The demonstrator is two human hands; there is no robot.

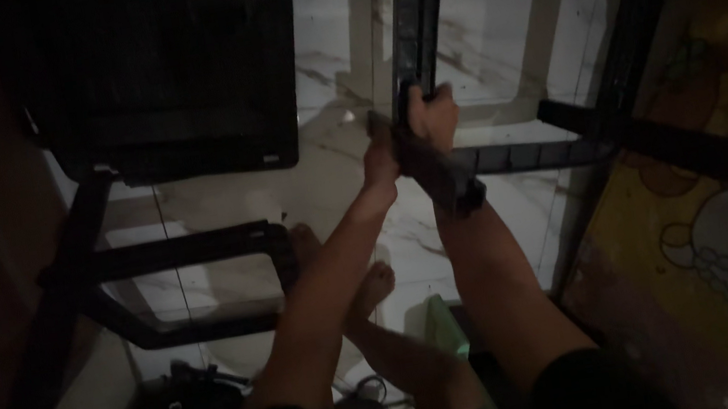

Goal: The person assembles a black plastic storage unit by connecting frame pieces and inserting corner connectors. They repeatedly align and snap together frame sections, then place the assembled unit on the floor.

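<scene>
Black chair (171,89), white-marbled floor (492,28)

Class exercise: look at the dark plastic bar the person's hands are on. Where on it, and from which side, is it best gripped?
Probably the bare stretch of the dark ribbed bar just beyond the right hand, coming from the near side. The bar is long and narrow enough for fingers to wrap around, as the right hand does. The left hand sits lower, by the crossing bar.
</scene>
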